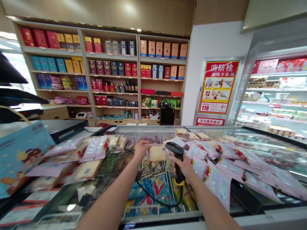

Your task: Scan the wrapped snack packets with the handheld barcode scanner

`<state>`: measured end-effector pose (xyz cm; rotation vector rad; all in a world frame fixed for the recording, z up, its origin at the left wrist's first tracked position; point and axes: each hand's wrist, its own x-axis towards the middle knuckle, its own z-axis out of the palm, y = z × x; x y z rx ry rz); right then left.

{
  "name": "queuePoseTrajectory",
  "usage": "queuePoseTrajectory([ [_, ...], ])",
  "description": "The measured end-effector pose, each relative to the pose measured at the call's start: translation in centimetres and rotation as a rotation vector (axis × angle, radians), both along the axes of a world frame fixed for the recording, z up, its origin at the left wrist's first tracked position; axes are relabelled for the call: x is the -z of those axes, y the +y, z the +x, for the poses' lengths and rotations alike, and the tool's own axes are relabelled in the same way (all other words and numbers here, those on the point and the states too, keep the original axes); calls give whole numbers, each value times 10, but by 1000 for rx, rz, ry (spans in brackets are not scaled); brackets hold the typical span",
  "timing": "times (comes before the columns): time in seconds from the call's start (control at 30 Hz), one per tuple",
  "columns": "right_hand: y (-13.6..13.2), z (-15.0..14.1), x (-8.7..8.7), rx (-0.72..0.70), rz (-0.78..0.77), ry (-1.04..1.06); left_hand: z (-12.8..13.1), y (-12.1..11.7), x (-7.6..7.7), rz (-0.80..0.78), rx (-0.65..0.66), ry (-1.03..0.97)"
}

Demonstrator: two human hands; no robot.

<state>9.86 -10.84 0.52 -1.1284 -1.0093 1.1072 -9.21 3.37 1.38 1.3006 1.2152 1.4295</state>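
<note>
My left hand (141, 149) is closed on a small yellowish packet (157, 153), held up over the glass lid of a chest freezer (153, 204). My right hand (184, 168) grips a black handheld barcode scanner (177, 152) with a yellow ring on its handle. The scanner's head sits right beside the packet. A black cable (153, 198) hangs from the scanner and loops over the glass.
Several pink and white snack packets (223, 172) lie spread over the freezer lid on the right, more packets (93, 148) on the left. A blue printed bag (21, 153) stands at the far left. Wooden shelves of boxes (112, 68) line the back wall; a chiller (275, 95) is at right.
</note>
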Motion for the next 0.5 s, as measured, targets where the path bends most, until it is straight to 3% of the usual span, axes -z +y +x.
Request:
queuePoseTrajectory([
  [0.17, -5, -3, -2, -73, -61, -76, -13, 13, 6, 53, -178, -140],
  [0.5, -4, -3, 2, -80, -37, -122, -3, 11, 9, 19, -221, -166],
])
